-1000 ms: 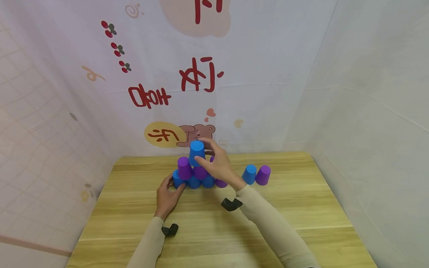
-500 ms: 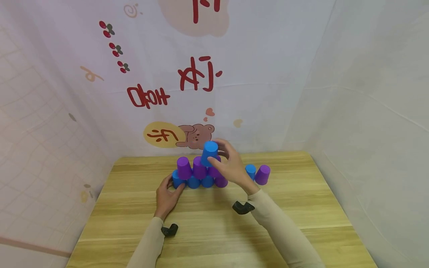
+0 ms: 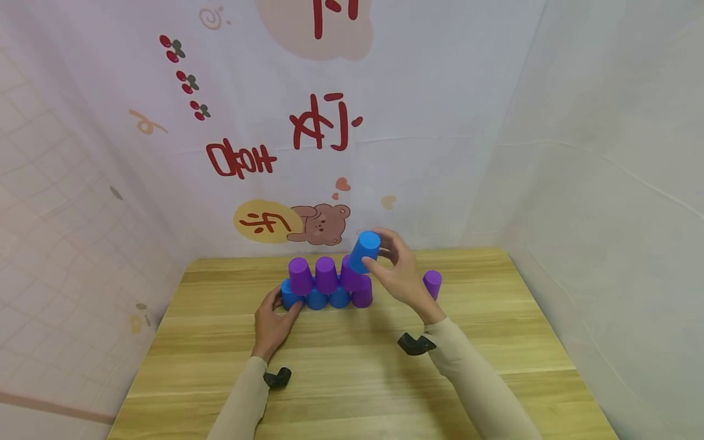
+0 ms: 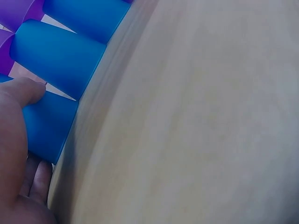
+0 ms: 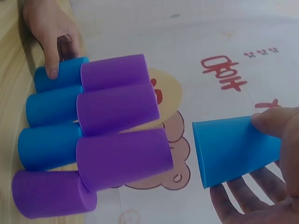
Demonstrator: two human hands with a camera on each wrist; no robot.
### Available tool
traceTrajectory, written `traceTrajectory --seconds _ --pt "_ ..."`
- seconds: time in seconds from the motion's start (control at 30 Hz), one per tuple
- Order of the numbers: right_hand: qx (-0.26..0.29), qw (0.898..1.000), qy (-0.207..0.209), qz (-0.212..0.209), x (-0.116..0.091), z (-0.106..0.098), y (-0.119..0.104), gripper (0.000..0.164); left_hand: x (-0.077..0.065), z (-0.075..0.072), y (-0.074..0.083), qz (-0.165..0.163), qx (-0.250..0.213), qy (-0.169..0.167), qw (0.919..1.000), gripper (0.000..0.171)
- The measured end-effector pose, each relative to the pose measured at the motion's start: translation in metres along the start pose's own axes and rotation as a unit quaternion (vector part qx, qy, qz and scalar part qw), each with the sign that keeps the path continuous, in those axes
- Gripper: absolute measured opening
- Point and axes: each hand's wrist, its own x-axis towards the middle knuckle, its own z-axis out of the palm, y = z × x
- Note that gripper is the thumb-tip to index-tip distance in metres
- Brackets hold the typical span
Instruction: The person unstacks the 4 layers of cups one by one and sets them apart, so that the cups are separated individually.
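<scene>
Upside-down cups stand stacked in two rows on the table. Three blue cups (image 3: 316, 298) and a purple cup (image 3: 362, 292) form the bottom row. Three purple cups (image 3: 326, 275) make up the upper row. My left hand (image 3: 272, 327) holds the leftmost bottom blue cup (image 4: 51, 121), thumb in front and fingers on its outer side. With my right hand (image 3: 401, 275) I grip another blue cup (image 5: 233, 149) in the air, mouth down. In the head view it overlaps the right end of the upper row; the right wrist view shows a gap between them.
A purple cup (image 3: 432, 283) stands on the wooden table (image 3: 341, 379) to the right, partly behind my right hand. Pale printed cloth (image 3: 429, 153) hangs behind the table and along both sides.
My right hand has moved right with the blue cup, from above the left-middle of the stack to its right end. It now hides the loose blue cup. The left hand stays in place.
</scene>
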Motion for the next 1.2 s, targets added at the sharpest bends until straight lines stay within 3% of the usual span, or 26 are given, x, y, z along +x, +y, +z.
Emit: traceTrajectory --seconds 0.4,0.67,1.2 --pt "-0.019 0.999 0.025 0.006 -0.009 -0.022 0.01 0.063 0.0 0.0 -0.002 -0.007 0.004 -0.003 1.0 0.07" --pt "-0.027 0.999 0.043 0.003 -0.015 -0.037 0.014 0.063 -0.001 0.0 -0.003 0.005 0.006 0.005 1.0 0.07" --pt "-0.056 0.995 0.076 0.029 -0.032 -0.083 0.026 0.063 0.0 -0.002 -0.002 -0.007 -0.007 -0.006 0.9999 0.07"
